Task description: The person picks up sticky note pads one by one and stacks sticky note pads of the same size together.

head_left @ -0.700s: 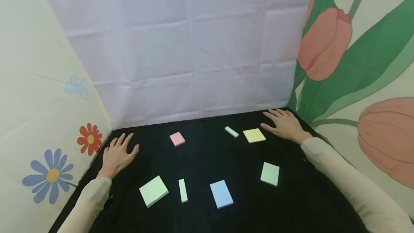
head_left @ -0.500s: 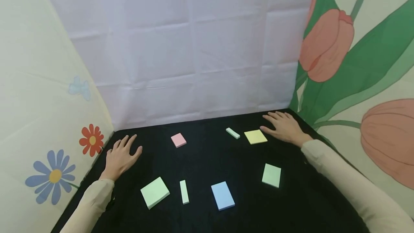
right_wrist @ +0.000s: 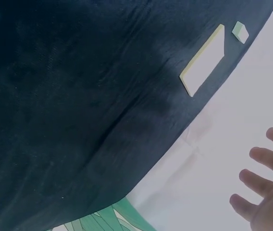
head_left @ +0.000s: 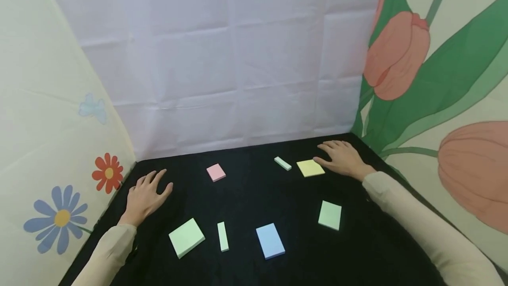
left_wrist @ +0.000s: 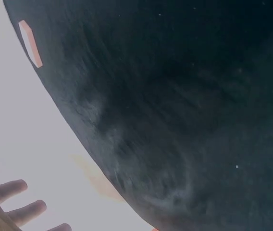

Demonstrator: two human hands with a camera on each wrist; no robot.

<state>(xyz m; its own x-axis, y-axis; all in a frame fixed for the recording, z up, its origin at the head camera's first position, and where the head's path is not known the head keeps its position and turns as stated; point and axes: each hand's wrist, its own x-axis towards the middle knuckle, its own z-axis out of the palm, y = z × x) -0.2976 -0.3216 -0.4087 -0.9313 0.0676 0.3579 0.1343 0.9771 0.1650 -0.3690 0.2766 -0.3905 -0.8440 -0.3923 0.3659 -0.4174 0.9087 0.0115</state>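
In the head view my left hand point(head_left: 143, 200) hovers over the black table's left side, fingers spread and holding nothing. The pink sticky-note pad point(head_left: 216, 172) lies to its right, and a large pale green pad point(head_left: 187, 238) lies nearer the front. My right hand point(head_left: 344, 159), also spread and bare of any object, is at the far right beside the yellow sticky-note pad point(head_left: 310, 168). Its thumb tip overlaps that pad's edge in this view; I cannot tell whether they touch. A narrow pale green pad point(head_left: 283, 163) lies left of the yellow one.
Toward the front lie another narrow green pad point(head_left: 223, 236), a blue pad point(head_left: 270, 241) and a green pad point(head_left: 330, 215). The black tabletop point(head_left: 246, 197) meets a white cloth point(head_left: 238, 78) at the back and flower-printed sheets point(head_left: 420, 140) at the sides.
My right hand has shifted left and slightly nearer, toward the yellow pad. The left hand has moved slightly right. The pads stay where they lay; the head view sways a little.
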